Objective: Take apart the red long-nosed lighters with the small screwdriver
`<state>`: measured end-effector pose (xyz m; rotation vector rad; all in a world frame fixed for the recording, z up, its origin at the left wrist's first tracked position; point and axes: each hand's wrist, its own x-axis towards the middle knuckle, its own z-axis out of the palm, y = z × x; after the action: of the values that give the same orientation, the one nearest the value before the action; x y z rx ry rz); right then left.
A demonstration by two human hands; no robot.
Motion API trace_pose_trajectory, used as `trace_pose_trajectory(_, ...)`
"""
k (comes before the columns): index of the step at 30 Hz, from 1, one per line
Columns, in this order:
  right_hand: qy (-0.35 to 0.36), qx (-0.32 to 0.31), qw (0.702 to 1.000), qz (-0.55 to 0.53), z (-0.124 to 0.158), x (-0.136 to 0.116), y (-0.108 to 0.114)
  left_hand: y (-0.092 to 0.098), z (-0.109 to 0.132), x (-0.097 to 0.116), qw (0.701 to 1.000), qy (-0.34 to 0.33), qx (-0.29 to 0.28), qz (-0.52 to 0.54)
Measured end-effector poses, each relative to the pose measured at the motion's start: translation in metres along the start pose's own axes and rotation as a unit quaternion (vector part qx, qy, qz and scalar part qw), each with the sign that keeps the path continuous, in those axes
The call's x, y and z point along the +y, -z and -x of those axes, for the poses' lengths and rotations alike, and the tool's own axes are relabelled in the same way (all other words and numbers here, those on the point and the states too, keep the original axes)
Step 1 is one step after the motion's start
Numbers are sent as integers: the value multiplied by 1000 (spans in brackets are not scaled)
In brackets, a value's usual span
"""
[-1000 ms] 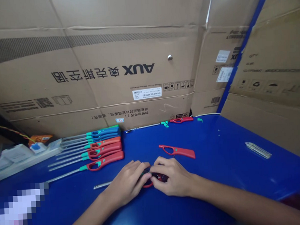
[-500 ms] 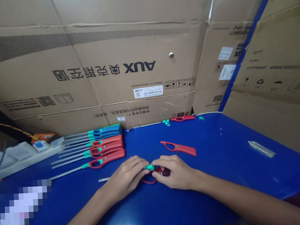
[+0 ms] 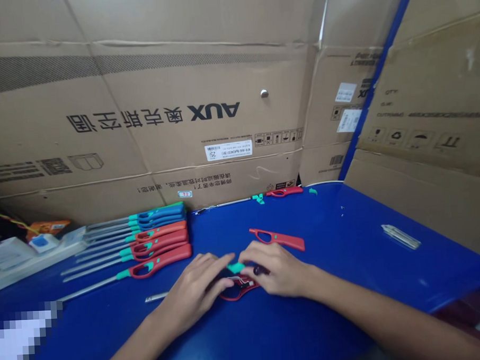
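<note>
My left hand (image 3: 200, 285) has its index finger and thumb apart, with its thumb tip by the opened red lighter shell (image 3: 233, 297). Thin white wires and a small black part show inside that shell. Across from it, my right hand (image 3: 273, 269) pinches a small green plastic piece (image 3: 236, 267) just above the shell. A dark, rounded thing (image 3: 260, 270) sticks out between the right fingers; its kind is unclear. From behind my left hand pokes a metal tube (image 3: 155, 297). Beyond my right hand lies a separate red shell half (image 3: 280, 238).
Several long-nosed lighters (image 3: 159, 260) lie stacked at left, beside a white power strip (image 3: 64, 248). Along the cardboard wall (image 3: 152, 83) are a metal rod (image 3: 233, 202), green pieces (image 3: 258, 199) and a red handle (image 3: 284, 192). A clear packet (image 3: 401, 236) rests at right.
My left fingers have come off the green piece and spread apart. The right hand keeps it, and more of the shell with its wires shows. The whole view has shifted slightly.
</note>
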<state>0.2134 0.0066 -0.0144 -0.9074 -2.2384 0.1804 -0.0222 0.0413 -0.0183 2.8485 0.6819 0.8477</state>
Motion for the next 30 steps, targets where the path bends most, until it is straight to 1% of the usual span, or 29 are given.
trace_pose_trajectory(1,-27,12,999,27,-2,8,9,1,1,-1,999,32,-2,-9)
trace_pose_trajectory(2,-72,27,995,60,-5,19,20,2,2,-1,998,61,-8,-16)
trace_pose_trajectory(3,-152,32,982,107,-6,32,34,5,3,-2,996,83,-20,-18)
trace_pose_trajectory(4,-270,39,946,173,-6,47,48,8,3,-2,995,93,-34,-17)
trace_pose_trajectory(5,-327,51,921,206,-5,64,63,12,3,-3,994,92,-48,-16)
trace_pose_trajectory(7,-407,56,879,243,1,99,90,20,2,-4,993,81,-78,-19)
trace_pose_trajectory(9,-484,35,834,261,11,129,109,27,1,-5,991,78,-107,-25)
trace_pose_trajectory(12,-555,-8,788,268,21,162,122,31,3,-7,986,86,-139,-31)
trace_pose_trajectory(15,-589,-37,759,275,21,182,126,30,5,-11,982,99,-160,-25)
trace_pose_trajectory(18,-609,-51,738,286,16,191,134,30,5,-12,977,111,-181,-13)
trace_pose_trajectory(21,-626,-53,719,297,11,191,142,31,3,-11,974,108,-199,-7)
trace_pose_trajectory(23,-622,-47,721,300,6,183,143,32,1,-11,974,98,-203,-11)
trace_pose_trajectory(24,-611,-46,733,295,2,176,141,32,1,-10,975,94,-203,-12)
trace_pose_trajectory(25,-593,-49,752,284,-3,167,139,32,1,-10,975,92,-203,-14)
trace_pose_trajectory(27,-540,-69,804,240,-15,142,130,31,1,-10,975,93,-202,-15)
trace_pose_trajectory(28,-506,-88,833,206,-21,127,124,30,1,-10,975,94,-200,-15)
trace_pose_trajectory(30,-429,-139,883,128,-32,93,112,29,1,-10,976,98,-195,-18)
